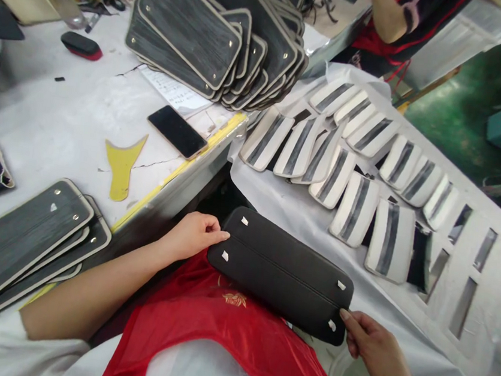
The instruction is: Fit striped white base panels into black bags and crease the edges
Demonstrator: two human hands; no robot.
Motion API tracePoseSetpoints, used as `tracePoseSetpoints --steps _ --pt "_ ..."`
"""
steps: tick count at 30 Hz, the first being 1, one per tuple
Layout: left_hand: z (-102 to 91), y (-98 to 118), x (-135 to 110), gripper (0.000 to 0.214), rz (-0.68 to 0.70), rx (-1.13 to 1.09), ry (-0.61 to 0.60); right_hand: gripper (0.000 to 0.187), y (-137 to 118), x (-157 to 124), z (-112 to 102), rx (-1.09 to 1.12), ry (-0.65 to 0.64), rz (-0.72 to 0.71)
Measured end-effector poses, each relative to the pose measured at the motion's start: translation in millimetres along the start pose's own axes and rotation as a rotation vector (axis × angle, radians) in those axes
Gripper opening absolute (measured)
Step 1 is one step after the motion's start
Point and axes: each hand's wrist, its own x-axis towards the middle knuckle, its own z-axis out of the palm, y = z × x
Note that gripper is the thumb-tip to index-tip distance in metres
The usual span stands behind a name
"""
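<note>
A long black panel [283, 273] with rounded corners, a seam along its middle and small white tabs near its corners is held over my lap. My left hand [195, 234] pinches its left end, thumb on top. At the opposite end my right hand [365, 334] grips the edge between thumb and fingers. On the table to the left lie several dark panels [20, 258] with pale edges and metal studs. A larger heap of similar panels [192, 24] is stacked at the back.
A phone [178, 131], a yellow Y-shaped piece [121, 167] and a black-and-red block [81, 46] lie on the white table [78, 108]. On the right, several white pieces with dark stripes [354, 209] cover a sheeted surface. Another person's arm [387, 16] shows at the top.
</note>
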Motion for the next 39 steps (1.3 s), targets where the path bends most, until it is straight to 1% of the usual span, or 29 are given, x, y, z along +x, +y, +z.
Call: tracePoseSetpoints --steps 5,12,18,20,22,24,26,28,31,34,36,39 --pt "1.0 -2 2 0.036 0.015 -0.004 0.007 0.043 6 1 0 0.015 -0.014 -0.027" --pt "4.2 -5 1 0.034 0.025 0.005 0.049 0.044 7 -1 0 0.065 -0.01 -0.058" --pt "8.7 -8 0 0.034 -0.001 -0.1 0.058 0.044 15 3 0 0.095 -0.03 -0.076" --pt "7.6 0 -6 0.035 -0.009 -0.174 0.053 0.045 15 2 -1 0.1 -0.036 -0.083" --pt "4.8 14 -14 0.035 0.011 -0.249 0.039 0.046 13 1 -1 0.107 -0.049 -0.075" --pt "2.0 29 -22 0.035 0.09 -0.261 0.017 0.046 11 0 -2 0.116 -0.059 -0.054" --pt "0.7 36 -24 0.035 0.168 -0.215 0.024 0.046 9 0 -1 0.125 -0.053 -0.041" --pt "1.7 33 -19 0.036 0.164 -0.167 0.047 0.046 8 0 -1 0.133 -0.038 -0.034" --pt "5.5 13 -7 0.037 0.075 -0.119 0.046 0.045 8 2 0 0.132 -0.031 -0.014" --pt "8.6 -3 -1 0.037 0.029 -0.097 0.018 0.045 10 4 -1 0.118 -0.048 -0.007" --pt "9.1 -6 -1 0.038 0.012 -0.088 0.012 0.045 10 5 -3 0.109 -0.06 -0.009" --pt "8.2 -3 -2 0.038 0.011 -0.064 0.015 0.045 10 5 -4 0.103 -0.086 -0.005"
